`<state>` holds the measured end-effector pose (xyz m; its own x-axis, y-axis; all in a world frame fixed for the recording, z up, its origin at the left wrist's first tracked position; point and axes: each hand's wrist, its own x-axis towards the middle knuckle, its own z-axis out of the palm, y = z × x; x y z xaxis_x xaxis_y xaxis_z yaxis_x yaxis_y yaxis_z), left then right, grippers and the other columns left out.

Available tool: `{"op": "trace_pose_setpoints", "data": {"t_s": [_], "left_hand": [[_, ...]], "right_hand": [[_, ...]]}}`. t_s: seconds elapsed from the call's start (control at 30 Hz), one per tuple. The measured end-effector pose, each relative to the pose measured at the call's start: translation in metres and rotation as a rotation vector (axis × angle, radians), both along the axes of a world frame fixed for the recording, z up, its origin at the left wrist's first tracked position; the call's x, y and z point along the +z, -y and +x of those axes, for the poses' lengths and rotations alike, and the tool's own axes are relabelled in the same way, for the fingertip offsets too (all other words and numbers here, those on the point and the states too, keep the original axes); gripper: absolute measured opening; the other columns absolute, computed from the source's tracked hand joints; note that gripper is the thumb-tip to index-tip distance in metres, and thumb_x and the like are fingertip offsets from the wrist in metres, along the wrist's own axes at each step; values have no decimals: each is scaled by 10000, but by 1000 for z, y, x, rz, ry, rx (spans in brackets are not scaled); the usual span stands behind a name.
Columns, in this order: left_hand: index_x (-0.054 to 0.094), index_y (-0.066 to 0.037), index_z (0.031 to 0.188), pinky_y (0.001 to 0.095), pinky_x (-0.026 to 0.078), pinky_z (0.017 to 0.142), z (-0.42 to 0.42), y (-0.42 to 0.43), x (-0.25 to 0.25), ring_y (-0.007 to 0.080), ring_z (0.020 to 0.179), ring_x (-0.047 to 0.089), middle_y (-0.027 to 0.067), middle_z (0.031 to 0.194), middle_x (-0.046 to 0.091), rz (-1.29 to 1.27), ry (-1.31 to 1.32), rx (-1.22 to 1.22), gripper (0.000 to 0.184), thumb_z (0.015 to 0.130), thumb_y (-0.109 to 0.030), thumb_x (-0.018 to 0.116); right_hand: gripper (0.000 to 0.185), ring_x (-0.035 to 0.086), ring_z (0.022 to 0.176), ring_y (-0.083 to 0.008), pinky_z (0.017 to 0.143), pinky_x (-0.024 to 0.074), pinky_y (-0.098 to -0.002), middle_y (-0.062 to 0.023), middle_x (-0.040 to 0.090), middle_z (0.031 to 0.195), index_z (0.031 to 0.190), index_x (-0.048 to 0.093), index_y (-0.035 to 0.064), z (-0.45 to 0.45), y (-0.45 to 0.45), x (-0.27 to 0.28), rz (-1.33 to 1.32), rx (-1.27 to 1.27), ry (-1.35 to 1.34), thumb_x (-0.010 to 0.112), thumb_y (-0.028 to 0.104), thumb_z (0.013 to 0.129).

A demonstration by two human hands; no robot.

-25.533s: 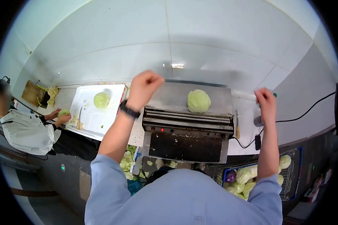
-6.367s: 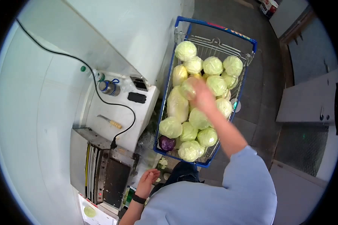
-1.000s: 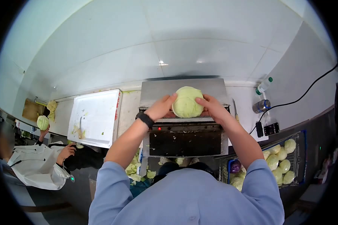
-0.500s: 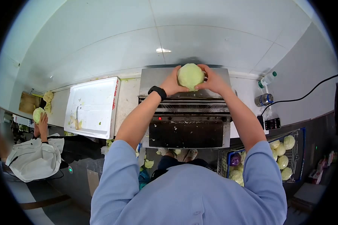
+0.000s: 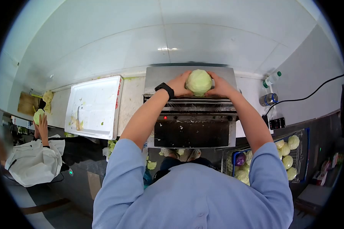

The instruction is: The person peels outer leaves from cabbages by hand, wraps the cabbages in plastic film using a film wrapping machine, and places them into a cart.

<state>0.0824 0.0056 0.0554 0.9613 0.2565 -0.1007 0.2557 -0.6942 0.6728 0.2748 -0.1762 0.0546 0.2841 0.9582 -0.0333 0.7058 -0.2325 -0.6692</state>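
A pale green cabbage (image 5: 199, 82) is between my two hands over the flat steel top of a film-wrapping machine (image 5: 151, 80). My left hand (image 5: 179, 84), with a black watch on its wrist, presses the cabbage's left side. On the opposite side my right hand (image 5: 220, 85) curves around it, thumb toward me. Whether the cabbage rests on the steel or hangs just above it, I cannot tell. Clear film (image 5: 195, 104) stretches over the rollers just below the hands. Bits of leaf lie on the machine's dark front plate (image 5: 191, 133), near a lit red light.
Left on the counter, a white tray (image 5: 93, 86) holds a knife (image 5: 78, 118) and leaf scraps. A co-worker at far left holds another cabbage (image 5: 38, 116). At right are a bottle (image 5: 271, 79), a jar (image 5: 268, 99), a phone (image 5: 277, 123) and a cart (image 5: 305, 152) of cabbages.
Both hands have brought the cabbage slightly toward me and to the right, lower over the steel top. The whole view has shifted a little. The co-worker's cabbage stays in nearly the same place.
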Motion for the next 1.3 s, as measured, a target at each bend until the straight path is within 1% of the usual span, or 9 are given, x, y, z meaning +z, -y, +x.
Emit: {"op": "trace_pose_setpoints", "data": {"t_s": [0.17, 0.37, 0.57, 0.67, 0.77, 0.97, 1.07, 1.17, 1.3], "left_hand": [[318, -39, 1508, 436, 403, 1124, -2, -2, -4, 397, 1314, 479, 238, 1462, 436, 48, 87, 1, 1009, 710, -316, 870], [344, -63, 1489, 446, 445, 1068, -2, -3, -13, 429, 1278, 507, 246, 1410, 470, 51, 194, -5, 970, 701, -319, 848], [361, -51, 1477, 454, 451, 1054, -3, 25, 5, 412, 1255, 514, 240, 1416, 457, 109, 74, 121, 974, 704, -355, 869], [348, -67, 1489, 451, 452, 1053, -6, 18, -3, 401, 1261, 521, 225, 1433, 451, 112, 107, 59, 933, 757, -366, 842], [353, -63, 1487, 444, 456, 1049, -5, -2, -23, 380, 1264, 530, 217, 1423, 471, -98, 200, 18, 859, 816, -352, 806], [405, -53, 1452, 415, 503, 996, -7, 1, -12, 343, 1181, 598, 205, 1377, 521, -94, 105, 82, 766, 846, -325, 786], [426, -46, 1427, 409, 521, 964, -5, 11, -13, 334, 1135, 623, 201, 1364, 531, -14, 115, 133, 733, 849, -322, 782], [448, -45, 1399, 441, 514, 963, -6, 16, -18, 375, 1149, 613, 225, 1319, 549, -11, 199, 138, 697, 854, -344, 762], [430, -37, 1414, 405, 515, 951, -8, 13, -13, 320, 1137, 607, 195, 1324, 561, -43, 170, 144, 687, 883, -334, 748]], "right_hand": [[1102, 572, 1229, -411, 1034, 477, -422, -248, 598, 1327, 1501, 347, 40, -2, -1, 0, 29, 31, 56, 925, 291, 596], [1111, 553, 1259, -405, 1070, 444, -415, -259, 580, 1349, 1531, 293, 38, -9, 0, 1, 46, 23, 108, 899, 223, 619], [1153, 552, 1260, -404, 1067, 456, -420, -255, 572, 1356, 1530, 280, 43, -6, 2, 11, -46, 14, -48, 925, 213, 590], [1144, 548, 1262, -400, 1078, 429, -406, -253, 577, 1350, 1549, 248, 54, -1, 2, 5, -12, 63, -86, 901, 194, 620], [1152, 533, 1285, -391, 1085, 436, -410, -247, 550, 1385, 1540, 270, 65, 1, 1, -3, 40, 60, -144, 925, 194, 602], [1101, 525, 1286, -395, 1092, 426, -413, -252, 553, 1365, 1503, 323, 91, -2, -3, -9, 145, 33, -142, 935, 196, 594], [1064, 534, 1277, -354, 1103, 413, -384, -213, 565, 1360, 1496, 334, 75, 2, -2, -5, 84, 53, -131, 918, 141, 610], [1075, 532, 1279, -359, 1102, 415, -392, -209, 563, 1367, 1503, 319, 88, 3, -1, -6, 47, 50, -152, 919, 144, 613], [1126, 526, 1287, -362, 1104, 414, -402, -212, 557, 1377, 1540, 268, 99, 2, -1, 1, 52, 60, -139, 916, 153, 621]]}}
